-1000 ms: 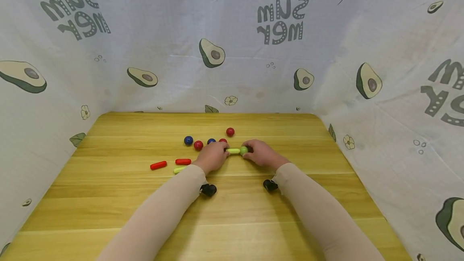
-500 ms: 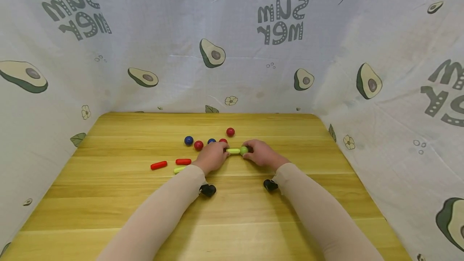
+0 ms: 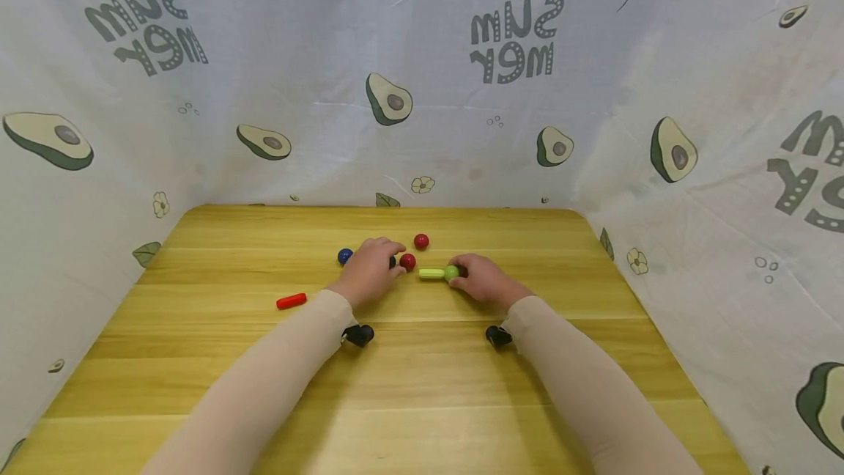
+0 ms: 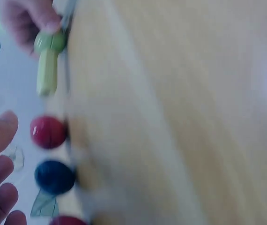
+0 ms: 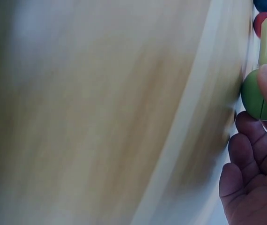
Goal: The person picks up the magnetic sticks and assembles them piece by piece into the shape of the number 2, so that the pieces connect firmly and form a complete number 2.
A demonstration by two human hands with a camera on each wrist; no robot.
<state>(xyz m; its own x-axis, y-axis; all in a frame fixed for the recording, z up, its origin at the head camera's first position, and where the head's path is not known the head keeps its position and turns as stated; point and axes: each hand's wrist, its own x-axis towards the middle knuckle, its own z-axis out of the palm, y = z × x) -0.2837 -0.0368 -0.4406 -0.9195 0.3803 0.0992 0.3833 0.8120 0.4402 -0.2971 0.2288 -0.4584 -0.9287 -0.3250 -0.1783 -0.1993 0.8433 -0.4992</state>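
My right hand (image 3: 486,281) pinches a green ball (image 3: 451,274) between thumb and fingers. A yellow-green ridged stick (image 3: 431,274) is joined to that ball and points left. My left hand (image 3: 368,271) hovers to the left of it, fingers spread and holding nothing. Close to its fingertips are a red ball (image 3: 407,262) and a dark blue ball (image 4: 55,177), which the hand mostly hides in the head view. In the left wrist view, a gap shows between the fingers and both balls. Another red ball (image 4: 68,221) shows at that view's bottom edge.
Farther back on the wooden table (image 3: 422,387) lies a red ball (image 3: 421,241). A blue ball (image 3: 345,256) sits just left of the left hand, and a red stick (image 3: 291,302) lies farther left. Patterned white cloth (image 3: 316,79) surrounds the table's back and sides.
My left hand has let go of the yellow-green stick and moved left, its fingers opening. Its arm now covers two loose sticks. The right hand keeps its hold, shifting slightly right.
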